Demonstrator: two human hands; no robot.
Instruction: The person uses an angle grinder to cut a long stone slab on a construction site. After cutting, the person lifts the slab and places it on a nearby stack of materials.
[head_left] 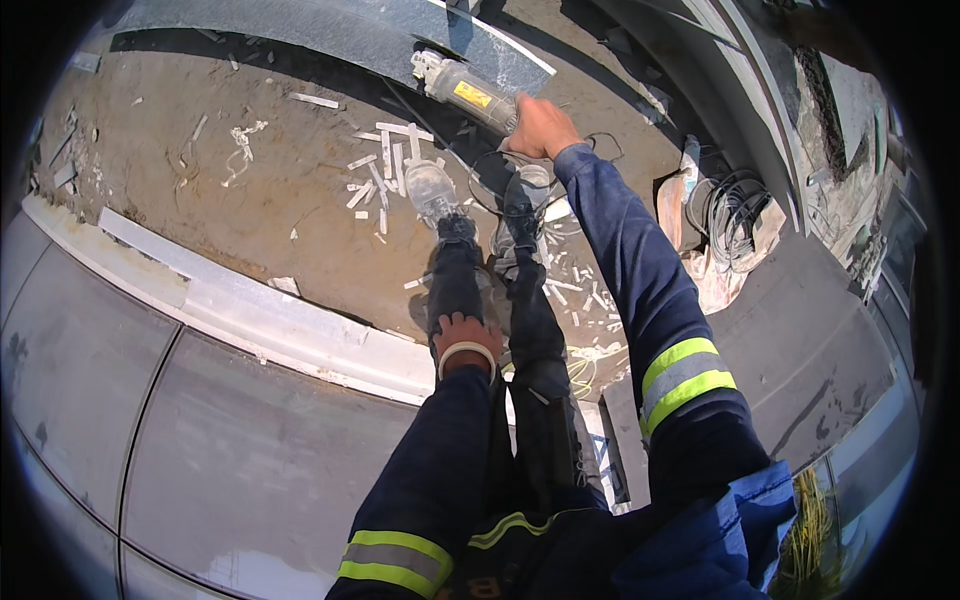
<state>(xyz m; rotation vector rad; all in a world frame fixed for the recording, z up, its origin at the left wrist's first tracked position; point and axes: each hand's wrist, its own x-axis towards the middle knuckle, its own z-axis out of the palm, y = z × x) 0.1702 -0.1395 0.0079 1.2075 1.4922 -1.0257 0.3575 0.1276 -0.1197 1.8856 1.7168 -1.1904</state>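
My right hand (542, 128) is wrapped round the rear of a dusty grey angle grinder (458, 88) with a yellow label. The grinder's head lies over the near edge of a grey stone slab (330, 38), and its disc shows only as a thin dark edge. I cannot tell whether the disc touches the stone. A cable hangs from the grinder down beside my dusty shoes (432, 190). With fingers spread, my left hand (466, 335) rests on my left leg (455, 290) and holds nothing. A pale bangle circles that wrist.
Cut stone strips (385, 165) litter the dirt around my feet. A pale stone kerb (270, 335) and grey paving slabs (250, 450) lie to the left and near side. On the right, a coiled cable (735, 215) sits on a sack beside a grey panel (800, 350).
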